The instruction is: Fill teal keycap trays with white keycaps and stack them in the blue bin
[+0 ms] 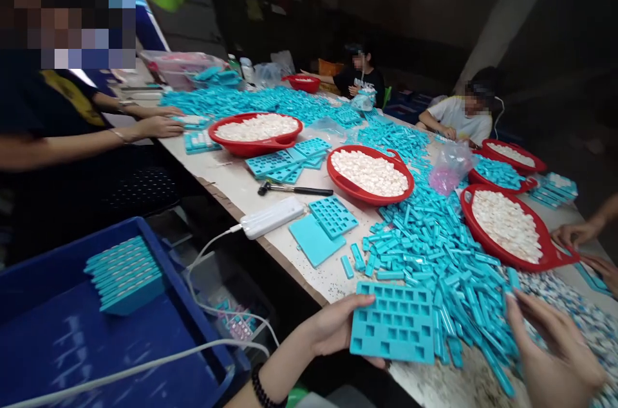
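My left hand [338, 324] grips a turquoise plastic plate [392, 323] with rows of square holes, thumb on top and the other fingers underneath. The plate is at the table's near edge, beside a large heap of loose turquoise bars [434, 247]. At the right of the heap, my right hand [555, 343] is closed in a pinch, with a small turquoise piece [512, 278] at the fingertips. Beyond the plate lie another holed plate [333, 216] and a flat turquoise slab [316, 239], overlapping each other.
Red baskets of white pieces [371, 173] stand on the table [232, 192]. A hammer [294, 190] and a white power strip [271, 217] lie near the left edge. A blue crate [43, 331] holds stacked turquoise plates [126, 276]. Several other people work around the table.
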The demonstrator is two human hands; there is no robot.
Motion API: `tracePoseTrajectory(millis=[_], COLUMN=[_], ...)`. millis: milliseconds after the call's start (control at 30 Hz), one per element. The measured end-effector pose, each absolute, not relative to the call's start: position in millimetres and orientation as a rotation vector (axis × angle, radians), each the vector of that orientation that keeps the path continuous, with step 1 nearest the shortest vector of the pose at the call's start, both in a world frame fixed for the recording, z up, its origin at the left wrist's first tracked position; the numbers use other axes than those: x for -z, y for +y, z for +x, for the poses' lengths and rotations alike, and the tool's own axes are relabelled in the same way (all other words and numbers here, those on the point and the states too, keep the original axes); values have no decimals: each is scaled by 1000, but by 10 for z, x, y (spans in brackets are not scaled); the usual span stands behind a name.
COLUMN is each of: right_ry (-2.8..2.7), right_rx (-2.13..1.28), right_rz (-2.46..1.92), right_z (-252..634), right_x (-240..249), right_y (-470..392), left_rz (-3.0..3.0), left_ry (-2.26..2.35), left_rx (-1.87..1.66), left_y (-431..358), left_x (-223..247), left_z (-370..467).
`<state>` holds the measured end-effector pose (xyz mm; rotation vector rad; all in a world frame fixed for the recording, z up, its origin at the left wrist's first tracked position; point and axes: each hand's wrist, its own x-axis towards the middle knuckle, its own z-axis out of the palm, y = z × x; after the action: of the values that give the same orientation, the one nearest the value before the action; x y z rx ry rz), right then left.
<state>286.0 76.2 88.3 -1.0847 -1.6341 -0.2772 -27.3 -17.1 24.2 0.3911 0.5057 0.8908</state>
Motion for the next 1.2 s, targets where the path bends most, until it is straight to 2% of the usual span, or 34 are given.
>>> tracePoseTrajectory(millis=[233, 433, 767, 1200], right_ry=[-2006, -2065, -2169, -2080], right_rx=[-377, -674, -534, -487], right_rz=[-736, -643, -632, -658], right_z=[1782, 1455, 1432, 1476], right_x=[-788, -486, -274, -260], right_y=[602, 567, 605, 526], left_rz=[393, 438, 521, 586], left_ry=[693, 772, 818, 848], left_rx=[-1063, -1125, -1002, -939], left_y=[-4, 32, 18, -3], left_x=[-285, -128, -110, -60], left_z=[-185, -218, -210, -241])
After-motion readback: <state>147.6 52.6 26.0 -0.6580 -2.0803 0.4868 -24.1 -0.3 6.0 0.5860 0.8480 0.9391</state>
